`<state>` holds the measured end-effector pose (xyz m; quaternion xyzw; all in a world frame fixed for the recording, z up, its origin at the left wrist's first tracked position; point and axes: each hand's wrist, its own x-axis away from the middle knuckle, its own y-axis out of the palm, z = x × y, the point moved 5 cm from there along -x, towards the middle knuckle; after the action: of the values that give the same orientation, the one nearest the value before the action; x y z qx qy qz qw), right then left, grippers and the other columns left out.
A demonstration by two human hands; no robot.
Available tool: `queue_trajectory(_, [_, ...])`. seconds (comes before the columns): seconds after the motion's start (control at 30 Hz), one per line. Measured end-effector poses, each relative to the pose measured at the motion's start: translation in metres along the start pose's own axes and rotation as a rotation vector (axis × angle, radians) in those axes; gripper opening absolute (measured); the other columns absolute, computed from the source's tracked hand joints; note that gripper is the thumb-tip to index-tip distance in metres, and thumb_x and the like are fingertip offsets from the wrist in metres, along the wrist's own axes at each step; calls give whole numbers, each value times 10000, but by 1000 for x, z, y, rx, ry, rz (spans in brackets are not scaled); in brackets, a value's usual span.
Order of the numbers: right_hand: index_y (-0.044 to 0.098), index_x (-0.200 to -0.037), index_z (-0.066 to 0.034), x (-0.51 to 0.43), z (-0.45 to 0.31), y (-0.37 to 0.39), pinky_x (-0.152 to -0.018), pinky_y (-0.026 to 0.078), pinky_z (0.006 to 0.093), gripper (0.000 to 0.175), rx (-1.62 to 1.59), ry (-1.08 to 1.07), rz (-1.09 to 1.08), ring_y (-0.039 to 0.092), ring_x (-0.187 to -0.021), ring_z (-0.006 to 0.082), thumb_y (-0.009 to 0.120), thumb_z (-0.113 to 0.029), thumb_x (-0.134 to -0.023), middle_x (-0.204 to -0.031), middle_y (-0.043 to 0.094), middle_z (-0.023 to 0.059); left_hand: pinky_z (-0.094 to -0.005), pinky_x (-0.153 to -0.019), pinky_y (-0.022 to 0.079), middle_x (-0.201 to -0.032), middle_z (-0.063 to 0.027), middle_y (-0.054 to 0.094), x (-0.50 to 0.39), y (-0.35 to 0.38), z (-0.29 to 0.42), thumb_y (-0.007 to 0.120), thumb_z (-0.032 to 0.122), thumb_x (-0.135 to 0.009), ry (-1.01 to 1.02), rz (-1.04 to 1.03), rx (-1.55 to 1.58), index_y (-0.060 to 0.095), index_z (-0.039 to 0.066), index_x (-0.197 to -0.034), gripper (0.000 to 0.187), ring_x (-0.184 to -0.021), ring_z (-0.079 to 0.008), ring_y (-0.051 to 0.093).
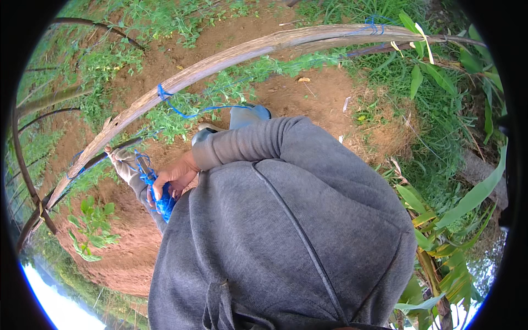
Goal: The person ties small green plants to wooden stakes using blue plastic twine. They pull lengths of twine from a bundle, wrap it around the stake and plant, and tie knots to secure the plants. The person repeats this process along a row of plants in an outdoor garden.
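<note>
My right hand (pixel 175 177) is bare and closed around a tangled bundle of blue twine (pixel 165 204), low at the left of my body. A flat, dark greyish piece (pixel 144 167) sticks up from the bundle; what it is cannot be made out. Just beyond is my left hand (pixel 123 163) in a pale, soiled work glove, with one bare fingertip showing. Its fingers are beside a long weathered wooden pole (pixel 198 76), and whether they grip anything is unclear. Blue twine (pixel 163 93) is knotted around the pole and trails off to the right.
Leafy climbing plants (pixel 235 84) grow along the pole over brown soil (pixel 301 93). Dark curved poles (pixel 27 165) cross at the far left, near a small green plant (pixel 93 231). My rubber boots (pixel 247 115) stand below. Broad-leaved plants (pixel 453 264) rise at the right.
</note>
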<state>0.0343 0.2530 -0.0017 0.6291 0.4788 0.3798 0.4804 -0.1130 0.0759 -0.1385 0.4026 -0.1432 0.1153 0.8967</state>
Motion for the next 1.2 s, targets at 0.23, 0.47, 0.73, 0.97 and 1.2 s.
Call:
queue_trajectory(0.23, [569,-1039,-114,83,-14,-95,-751,549,482,291,-279,-271,325,639,-876,254,692,-235,-805,-911,621,112,-420,-817,496,-1076,-79,643,57,15,-53,513,317,-972,99,191,-119,551,115,-1259,353,-912,-241,614])
queue_trajectory(0.47, [635,-989,-100,133,-32,-118,-604,523,308,301,247,-331,526,624,-681,147,789,-246,-775,-794,647,46,-432,-833,489,-1099,-85,641,130,57,-120,498,361,-979,137,344,-221,554,113,-1252,374,-931,-253,611])
queue_trajectory(0.73, [595,-1265,-63,173,-17,-104,-744,531,373,489,732,-217,597,674,-817,239,689,-254,-824,-901,695,124,-463,-943,445,-1206,-92,619,145,65,-130,500,429,-986,146,338,-217,569,78,-1243,440,-1077,-264,574])
queue_trajectory(0.97, [636,-1217,-57,184,-53,-118,-848,504,433,445,1125,-528,1012,672,-941,365,596,-319,-859,-1000,680,258,-345,-819,507,-932,-61,633,111,48,-131,586,172,-962,260,239,-44,585,61,-1048,141,-856,-203,599])
queue_trajectory(1.2, [549,-1330,-71,161,-69,-120,-810,543,388,532,758,-444,491,682,-922,266,682,-274,-857,-1083,683,172,-366,-817,528,-886,-67,646,113,77,-144,582,247,-976,105,262,-236,581,64,-1131,240,-789,-205,603])
